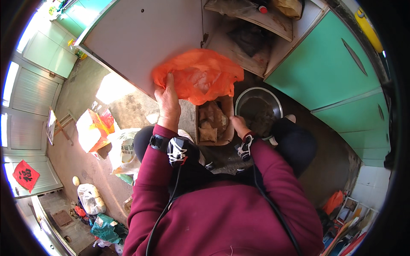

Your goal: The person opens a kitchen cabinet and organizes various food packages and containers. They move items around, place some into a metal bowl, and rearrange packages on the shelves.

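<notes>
An orange plastic bag [205,75] hangs in front of the open cabinet, and my left hand [168,100] grips its left edge. Below the bag, a cardboard box [198,124] stands on the floor with brown packets [209,121] inside. My right hand [239,125] is at the right wall of this box, with its fingers curled at the edge; the fingertips are partly hidden. Just right of that hand sits a round metal basin [281,107] with something dark and wet-looking in it.
A cabinet door [137,38] stands open at upper left, beside shelves [256,19] holding bags. Green cabinet doors [326,67] line the right. White bags [125,147] and a red-and-white carton [93,131] lie on the floor at left. A rack [347,208] stands at lower right.
</notes>
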The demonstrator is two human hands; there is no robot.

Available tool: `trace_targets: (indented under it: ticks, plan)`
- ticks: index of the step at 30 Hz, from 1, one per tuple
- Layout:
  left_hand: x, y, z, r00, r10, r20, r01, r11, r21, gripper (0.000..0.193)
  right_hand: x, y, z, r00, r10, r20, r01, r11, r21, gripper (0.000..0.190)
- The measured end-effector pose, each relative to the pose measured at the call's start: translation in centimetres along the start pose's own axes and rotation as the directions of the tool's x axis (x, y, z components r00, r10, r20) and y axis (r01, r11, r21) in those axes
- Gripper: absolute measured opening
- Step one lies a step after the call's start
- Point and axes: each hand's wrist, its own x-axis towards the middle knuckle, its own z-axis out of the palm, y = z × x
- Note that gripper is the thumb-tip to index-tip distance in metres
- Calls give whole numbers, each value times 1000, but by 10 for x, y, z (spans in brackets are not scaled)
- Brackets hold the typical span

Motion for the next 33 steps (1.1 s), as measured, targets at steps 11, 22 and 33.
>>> trace_targets:
  ticks: [11,22,33]
  plan:
    - [12,-96,-23,941,234,244,-336,721,606,38,61,9,25,963,-248,-109,203,927,-314,54]
    - [-21,-180,-43,716,-698,-29,685,710,-162,28,-13,-52,29,704,-611,-362,458,780,-427,67]
    - [21,-149,-32,875,-483,0,472,854,-219,29,-46,-106,67,747,-665,-28,596,687,-417,60]
